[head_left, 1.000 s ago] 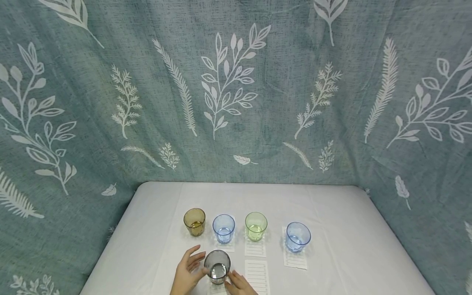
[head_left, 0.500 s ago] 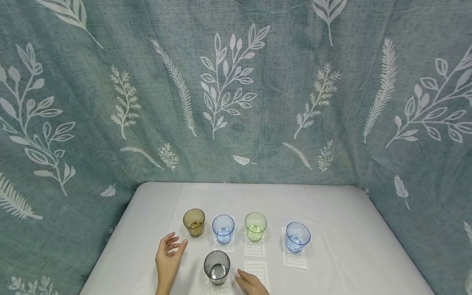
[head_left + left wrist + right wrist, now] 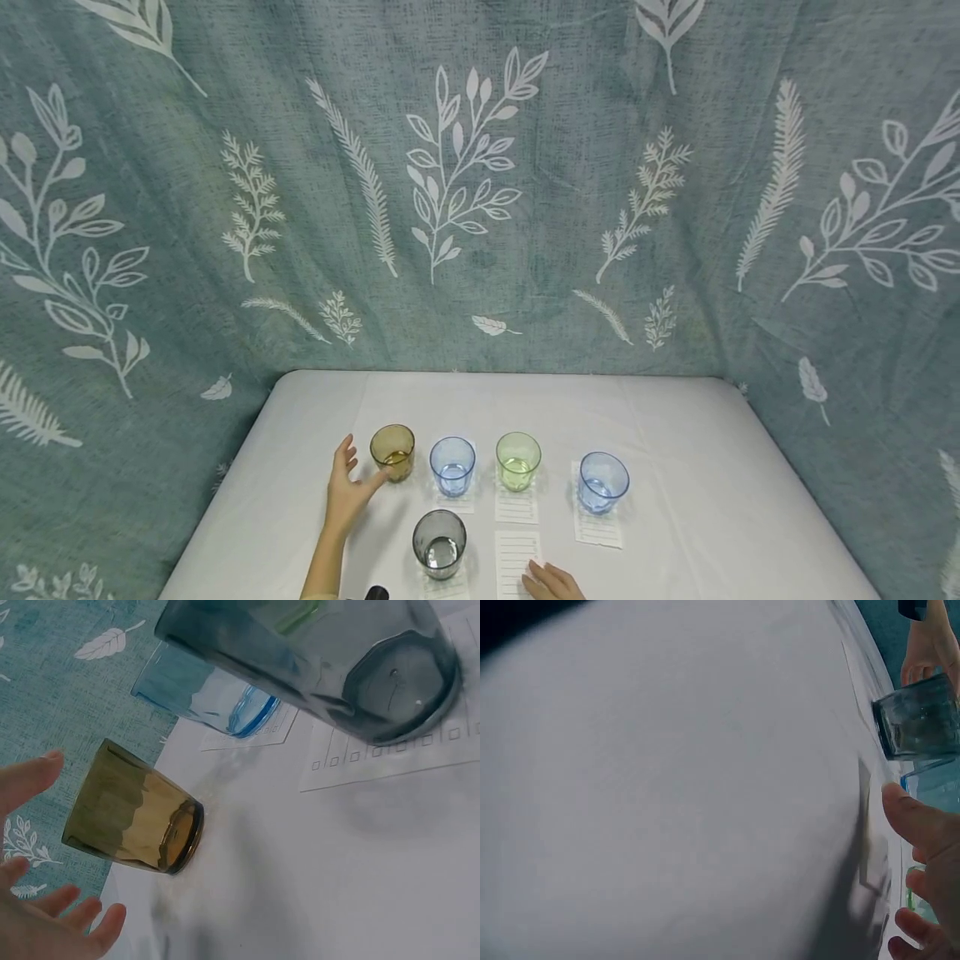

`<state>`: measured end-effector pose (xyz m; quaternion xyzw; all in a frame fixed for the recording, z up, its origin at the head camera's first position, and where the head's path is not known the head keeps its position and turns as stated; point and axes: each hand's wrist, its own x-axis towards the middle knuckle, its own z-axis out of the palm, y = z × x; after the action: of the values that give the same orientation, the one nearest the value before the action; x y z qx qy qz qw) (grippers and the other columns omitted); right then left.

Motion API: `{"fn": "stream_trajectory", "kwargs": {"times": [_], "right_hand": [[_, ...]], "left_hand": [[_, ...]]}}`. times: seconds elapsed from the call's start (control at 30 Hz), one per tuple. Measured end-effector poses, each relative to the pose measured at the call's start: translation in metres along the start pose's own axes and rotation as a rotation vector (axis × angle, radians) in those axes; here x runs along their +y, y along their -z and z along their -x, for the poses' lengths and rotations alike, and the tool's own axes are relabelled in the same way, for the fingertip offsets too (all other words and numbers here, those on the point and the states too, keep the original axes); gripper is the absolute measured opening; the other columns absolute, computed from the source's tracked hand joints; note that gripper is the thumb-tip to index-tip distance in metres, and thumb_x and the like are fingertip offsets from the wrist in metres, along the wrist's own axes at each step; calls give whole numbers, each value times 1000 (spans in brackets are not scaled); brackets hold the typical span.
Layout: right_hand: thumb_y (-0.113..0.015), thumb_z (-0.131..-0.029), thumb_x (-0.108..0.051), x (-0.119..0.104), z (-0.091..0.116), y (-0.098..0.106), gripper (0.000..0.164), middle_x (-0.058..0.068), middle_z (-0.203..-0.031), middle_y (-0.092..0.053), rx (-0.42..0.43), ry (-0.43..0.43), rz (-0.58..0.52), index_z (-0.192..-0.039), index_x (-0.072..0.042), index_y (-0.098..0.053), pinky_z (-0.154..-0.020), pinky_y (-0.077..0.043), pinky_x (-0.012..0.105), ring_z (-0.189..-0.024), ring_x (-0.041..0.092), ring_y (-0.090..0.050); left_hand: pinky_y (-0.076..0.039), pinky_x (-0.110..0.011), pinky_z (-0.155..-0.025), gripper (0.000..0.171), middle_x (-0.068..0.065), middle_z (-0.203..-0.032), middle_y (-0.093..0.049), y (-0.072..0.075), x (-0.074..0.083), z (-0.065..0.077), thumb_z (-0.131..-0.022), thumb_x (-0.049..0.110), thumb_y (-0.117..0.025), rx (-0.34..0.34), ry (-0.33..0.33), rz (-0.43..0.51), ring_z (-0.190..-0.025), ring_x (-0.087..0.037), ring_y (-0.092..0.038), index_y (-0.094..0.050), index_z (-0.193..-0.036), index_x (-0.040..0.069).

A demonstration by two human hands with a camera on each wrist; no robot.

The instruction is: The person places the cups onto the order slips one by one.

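Note:
My left hand (image 3: 348, 493) is beside the amber glass (image 3: 393, 452), thumb and fingers spread apart toward it. In the left wrist view the same amber glass (image 3: 135, 810) stands upright on the cloth, with the fingers (image 3: 56, 900) and thumb on its near side and a gap showing between. A grey glass (image 3: 439, 544) stands on a printed paper slip, nearer the body. Low in the head view, my right hand (image 3: 552, 581) is by another printed slip (image 3: 517, 562), holding nothing. Its fingers look relaxed in the right wrist view.
A blue glass (image 3: 453, 467), a green glass (image 3: 518, 461) and a second blue glass (image 3: 603, 482) stand on printed slips in a row behind. The white-clothed table (image 3: 697, 500) is backed by a green leaf-patterned curtain (image 3: 525, 208).
Both hands have come off the grey glass, which stays in place. The left hand has moved left and then forward to the amber glass; the right hand has drawn back to the right.

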<state>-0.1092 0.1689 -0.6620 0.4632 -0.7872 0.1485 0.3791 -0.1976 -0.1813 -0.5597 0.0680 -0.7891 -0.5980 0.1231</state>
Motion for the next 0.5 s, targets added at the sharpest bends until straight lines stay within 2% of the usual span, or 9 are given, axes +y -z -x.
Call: {"fn": "stream_trajectory", "kwargs": {"times": [0.1, 0.2, 0.33, 0.4, 0.5], "right_hand": [[-54, -92, -45, 4, 21, -6, 39, 11, -111, -66, -31, 18, 6, -107, -13, -69, -117, -17, 35, -123, 26, -50], [-55, -90, -48, 4, 39, -10, 44, 10, -118, -64, -93, 14, 13, -117, -14, -65, -117, -16, 38, -135, 25, -37], [-56, -88, -52, 0, 55, -14, 55, 13, -125, -59, -200, 4, 28, -124, -11, -60, -117, -11, 45, -131, 32, -42], [-56, -87, -55, -4, 61, -16, 58, 15, -127, -58, -265, -49, 45, -124, -10, -60, -118, -3, 43, -123, 36, -49], [-51, -88, -60, -8, 67, -18, 62, 16, -130, -55, -399, -166, 57, -124, -10, -59, -115, 13, 37, -117, 41, -52]], "left_hand": [[-36, -64, -99, 90, -36, -142, -29, 0, -1, -5, -77, 12, -76, -57, 7, -5, -128, -53, -31, -20, -146, -1], [-33, -64, -101, 90, -36, -141, -30, -1, -2, -8, -75, 12, -77, -76, 7, -10, -128, -53, -32, -22, -145, -2], [-31, -63, -103, 88, -36, -139, -34, -5, -5, -12, -74, 10, -78, -79, -8, -3, -127, -53, -34, -26, -143, -5], [-31, -63, -103, 86, -36, -138, -36, -8, -6, -14, -73, 9, -78, -72, -17, 1, -126, -52, -36, -28, -142, -6], [-31, -61, -104, 86, -36, -135, -40, -12, -7, -16, -72, 8, -79, -59, -23, 6, -125, -51, -38, -31, -140, -8]]}}
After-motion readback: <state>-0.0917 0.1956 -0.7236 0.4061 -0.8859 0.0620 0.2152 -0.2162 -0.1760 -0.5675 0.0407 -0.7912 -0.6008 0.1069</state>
